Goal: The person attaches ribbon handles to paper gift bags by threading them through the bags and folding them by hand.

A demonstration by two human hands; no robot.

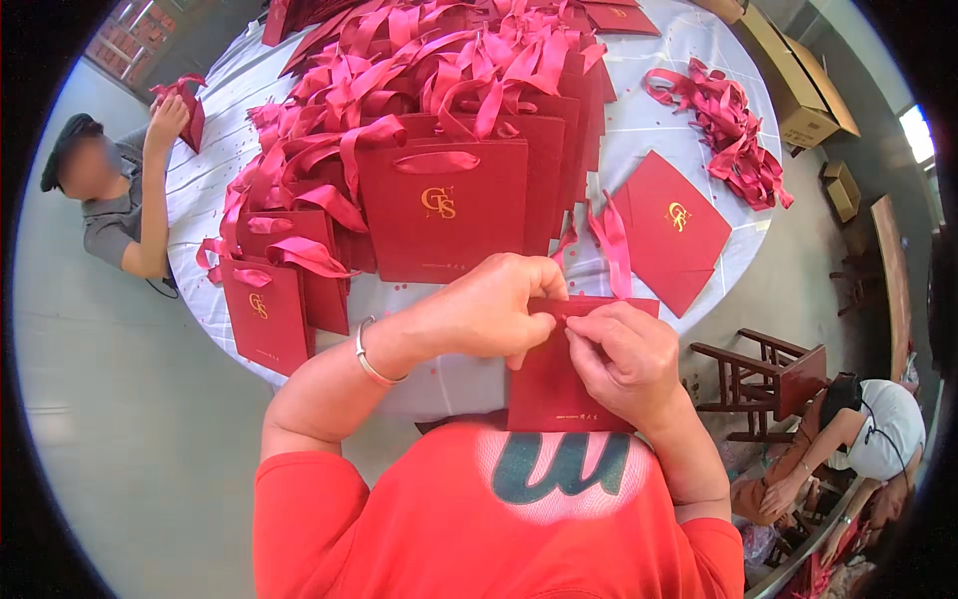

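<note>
A small dark red paper gift bag [559, 384] with gold print stands upright against my shirt at the table's near edge. My left hand [499, 304] grips its upper left edge, thumb in front and fingers curled behind. At the upper front of the same bag, my right hand [624, 359] is closed in a pinch. What lies between those fingertips is too small to make out. A pink ribbon [612, 245] rises just behind the bag's top edge. Directly beyond my hands stands a larger red gift bag [444, 215] with a pink ribbon handle.
Many ribboned red bags crowd the round table's white cover [210, 225]. Flat red bags [674, 225] and a ribbon bundle [733, 140] lie right. A person [110, 200] at left holds a red bag; another person [878, 439] bends lower right near wooden stools [768, 379]. Cardboard boxes [798, 90] stand far right.
</note>
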